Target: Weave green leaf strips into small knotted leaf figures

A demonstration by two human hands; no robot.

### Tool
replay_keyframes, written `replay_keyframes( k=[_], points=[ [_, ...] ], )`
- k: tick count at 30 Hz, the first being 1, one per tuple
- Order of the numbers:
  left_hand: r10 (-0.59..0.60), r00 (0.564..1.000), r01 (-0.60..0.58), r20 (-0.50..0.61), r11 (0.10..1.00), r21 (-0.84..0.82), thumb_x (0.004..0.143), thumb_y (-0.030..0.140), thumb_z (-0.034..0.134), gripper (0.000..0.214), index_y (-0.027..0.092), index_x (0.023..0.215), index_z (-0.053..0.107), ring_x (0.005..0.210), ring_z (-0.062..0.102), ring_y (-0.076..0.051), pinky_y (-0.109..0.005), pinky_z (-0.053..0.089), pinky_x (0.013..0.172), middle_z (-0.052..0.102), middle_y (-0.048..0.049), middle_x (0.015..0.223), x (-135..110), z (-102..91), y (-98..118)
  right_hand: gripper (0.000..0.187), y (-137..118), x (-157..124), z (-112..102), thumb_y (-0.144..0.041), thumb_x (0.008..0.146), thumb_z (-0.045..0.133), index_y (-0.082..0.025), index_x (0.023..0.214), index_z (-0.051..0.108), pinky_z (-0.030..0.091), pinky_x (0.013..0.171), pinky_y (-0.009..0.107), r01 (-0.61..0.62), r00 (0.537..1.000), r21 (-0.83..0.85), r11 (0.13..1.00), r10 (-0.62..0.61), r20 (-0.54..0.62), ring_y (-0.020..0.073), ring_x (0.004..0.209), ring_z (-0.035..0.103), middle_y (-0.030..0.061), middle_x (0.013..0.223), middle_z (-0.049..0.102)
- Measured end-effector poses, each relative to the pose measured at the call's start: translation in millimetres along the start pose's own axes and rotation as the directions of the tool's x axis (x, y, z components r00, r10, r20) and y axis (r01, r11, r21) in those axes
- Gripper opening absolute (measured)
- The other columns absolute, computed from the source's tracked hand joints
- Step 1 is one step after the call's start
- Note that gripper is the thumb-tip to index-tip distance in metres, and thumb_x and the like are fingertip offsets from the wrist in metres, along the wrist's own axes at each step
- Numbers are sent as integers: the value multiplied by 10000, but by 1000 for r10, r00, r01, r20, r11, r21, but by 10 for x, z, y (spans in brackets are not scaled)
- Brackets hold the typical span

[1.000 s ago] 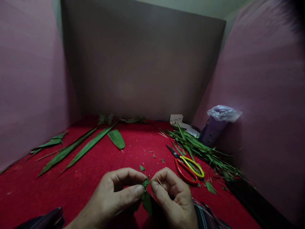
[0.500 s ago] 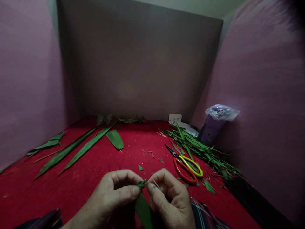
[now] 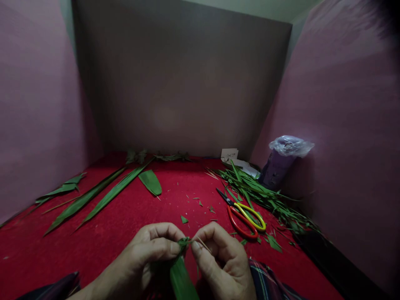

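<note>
Pinched between the left hand's [image 3: 153, 252] thumb and fingers, the folded leaf [image 3: 183, 241] sat low in the middle, just beside the right hand [image 3: 221, 262]. Those right fingertips were together on a thin stick [image 3: 204, 245]; whether they also caught a strand from the fold was too small to tell. A broad green blade [image 3: 183, 280] hung below. Good handling probably called for a firm left pinch close to the fold, right fingertips near it, and only light, even tension, lest the leaf split. Scissors [image 3: 240, 214] lay beyond the right hand.
</note>
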State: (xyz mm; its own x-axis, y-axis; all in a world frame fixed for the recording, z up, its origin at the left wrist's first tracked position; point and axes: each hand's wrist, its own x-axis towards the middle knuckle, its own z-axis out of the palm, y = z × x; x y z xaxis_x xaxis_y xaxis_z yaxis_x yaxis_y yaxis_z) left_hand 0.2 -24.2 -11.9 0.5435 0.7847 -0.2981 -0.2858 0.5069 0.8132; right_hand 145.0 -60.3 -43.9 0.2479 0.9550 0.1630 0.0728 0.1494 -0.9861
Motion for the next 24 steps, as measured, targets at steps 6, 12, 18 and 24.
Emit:
replay_keyframes(
  k=[6,12,18,24],
  points=[
    [9,1000,-9,-7,999,38,648,193,680,64,145,672,645,474,398,-89,-197,334,448,476,36,538,2,-6,8,325,-15,-6,8,-483,741,580,-170,656,575,211,444,214,15,1000,48,999,-14,-15,92,466,309,-51,501,380],
    [0,999,1,-44,1000,28,624,215,717,105,148,659,645,472,383,-86,-203,337,455,485,32,531,0,2,23,316,12,0,25,-469,755,574,-171,649,570,179,437,212,41,999,92,995,-38,-28,83,436,274,-76,459,331],
    [18,994,-19,-110,1000,-9,615,187,746,113,148,675,659,486,460,-94,-214,378,492,541,20,551,-32,54,65,323,-8,0,20,-481,753,566,-175,652,556,179,434,212,39,998,98,994,-34,-50,82,436,277,-73,468,348],
    [33,994,-35,-106,999,-18,616,188,770,148,151,719,671,537,567,-128,-244,437,563,637,-14,592,-3,10,37,351,-16,0,15,-495,745,584,-166,627,557,191,423,209,43,999,39,998,-42,-32,75,436,277,-66,473,352]
  ],
)
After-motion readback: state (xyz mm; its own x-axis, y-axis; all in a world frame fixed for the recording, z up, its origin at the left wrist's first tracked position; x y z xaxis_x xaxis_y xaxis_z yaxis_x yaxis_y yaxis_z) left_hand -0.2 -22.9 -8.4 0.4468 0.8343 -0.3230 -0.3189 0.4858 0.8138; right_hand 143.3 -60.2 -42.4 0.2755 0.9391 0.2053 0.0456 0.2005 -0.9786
